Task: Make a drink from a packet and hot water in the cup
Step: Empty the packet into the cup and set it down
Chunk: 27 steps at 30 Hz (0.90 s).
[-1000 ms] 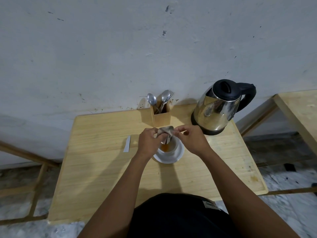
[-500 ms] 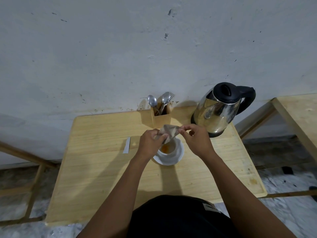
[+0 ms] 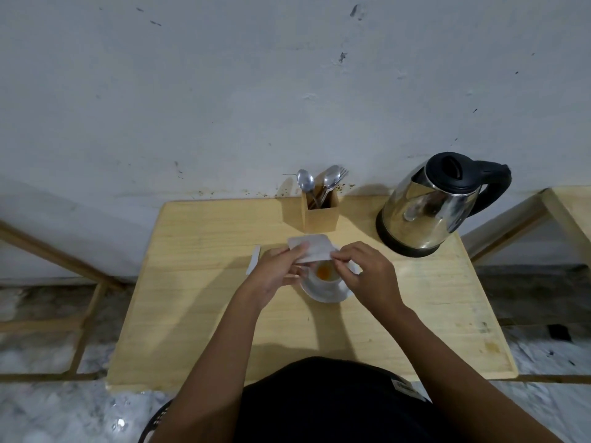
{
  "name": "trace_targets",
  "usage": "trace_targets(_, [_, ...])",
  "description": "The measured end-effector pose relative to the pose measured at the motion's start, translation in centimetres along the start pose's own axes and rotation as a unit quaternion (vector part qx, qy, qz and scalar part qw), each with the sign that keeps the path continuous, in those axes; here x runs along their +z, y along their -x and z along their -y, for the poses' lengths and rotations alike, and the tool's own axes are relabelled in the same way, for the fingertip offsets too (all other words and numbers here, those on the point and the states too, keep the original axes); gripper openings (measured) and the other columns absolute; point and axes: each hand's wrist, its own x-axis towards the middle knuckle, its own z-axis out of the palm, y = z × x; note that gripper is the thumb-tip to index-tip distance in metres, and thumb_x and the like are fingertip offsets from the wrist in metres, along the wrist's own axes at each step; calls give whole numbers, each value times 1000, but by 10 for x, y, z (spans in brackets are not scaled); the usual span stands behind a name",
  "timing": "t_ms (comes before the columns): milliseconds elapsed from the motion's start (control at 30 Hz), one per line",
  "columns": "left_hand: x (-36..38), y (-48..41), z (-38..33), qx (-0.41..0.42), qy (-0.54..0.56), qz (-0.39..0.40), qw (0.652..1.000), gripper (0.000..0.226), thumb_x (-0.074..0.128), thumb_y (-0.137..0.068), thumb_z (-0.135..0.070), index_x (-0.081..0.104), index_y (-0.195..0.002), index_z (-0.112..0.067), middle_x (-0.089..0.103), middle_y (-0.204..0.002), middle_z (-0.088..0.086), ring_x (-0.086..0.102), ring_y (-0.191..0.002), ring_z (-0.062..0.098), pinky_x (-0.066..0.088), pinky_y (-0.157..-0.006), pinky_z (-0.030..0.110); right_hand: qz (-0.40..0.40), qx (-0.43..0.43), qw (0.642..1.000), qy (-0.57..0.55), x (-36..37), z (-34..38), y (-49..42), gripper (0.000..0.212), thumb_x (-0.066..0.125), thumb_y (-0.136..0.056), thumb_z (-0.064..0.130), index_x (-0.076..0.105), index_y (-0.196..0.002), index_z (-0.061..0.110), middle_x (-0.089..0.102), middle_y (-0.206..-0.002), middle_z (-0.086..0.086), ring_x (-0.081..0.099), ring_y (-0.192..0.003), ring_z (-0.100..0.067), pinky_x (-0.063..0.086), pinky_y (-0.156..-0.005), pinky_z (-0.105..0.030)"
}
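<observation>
A white cup (image 3: 329,280) stands on a white saucer (image 3: 323,295) in the middle of the wooden table (image 3: 198,314), with orange powder at its bottom. Just above the cup's far rim I hold a silvery packet (image 3: 315,247) flat and level between both hands. My left hand (image 3: 277,271) pinches its left edge. My right hand (image 3: 364,273) pinches its right lower corner and covers the cup's right side. A steel kettle (image 3: 428,206) with a black lid and handle stands at the table's back right.
A wooden holder (image 3: 320,214) with spoons and a fork stands against the wall behind the cup. A torn white strip (image 3: 253,264) lies left of my left hand. Another wooden table edge (image 3: 572,212) shows at far right.
The packet, tipped mouth-down into the cup a second ago, has been raised and turned level. My hands have spread apart, so the orange powder in the cup shows more.
</observation>
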Motion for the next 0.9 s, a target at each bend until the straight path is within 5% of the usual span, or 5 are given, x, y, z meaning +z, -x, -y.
trace_targets(433, [-59, -27, 54, 36, -187, -235, 953, 38, 64, -87, -22, 39, -60, -12, 33, -59, 7, 36, -54, 20, 23, -53, 28, 263, 242, 932, 62, 26, -16, -12, 96, 66, -73, 68, 25, -148, 24, 31, -147, -5, 41, -129, -23, 46, -97, -43])
trace_targets(500, [-56, -30, 60, 0, -249, -252, 935, 20, 64, -87, -29, 57, -92, -10, 57, -83, 12, 56, -75, 28, 37, -60, 29, 278, 247, 926, 68, 27, -16, -13, 98, 67, -71, 68, 24, -148, 25, 33, -145, -5, 44, -126, -24, 46, -96, -42])
trace_targets(600, [-51, -35, 76, -1, -432, -326, 841, 71, 65, -85, -38, 31, -143, -15, 39, -141, 16, 44, -124, 36, 44, -92, 43, 284, 251, 923, 67, 28, -16, -13, 96, 69, -70, 65, 26, -147, 26, 32, -143, -3, 45, -124, -23, 47, -95, -42])
trace_targets(700, [-42, -37, 86, 67, -554, -290, 778, 57, 56, -89, -41, 37, -140, -26, 37, -143, 11, 41, -123, 32, 40, -96, 42, 278, 261, 923, 48, 28, -17, -13, 88, 71, -69, 63, 31, -141, 31, 34, -138, 0, 47, -120, -20, 49, -91, -42])
trace_targets(900, [-39, -37, 98, 91, -597, -259, 753, 20, 52, -90, -38, 57, -105, -25, 49, -118, 4, 47, -103, 25, 40, -84, 38, 277, 272, 921, 18, 29, -18, -13, 76, 70, -68, 61, 37, -132, 39, 34, -132, 4, 42, -120, -15, 50, -86, -38])
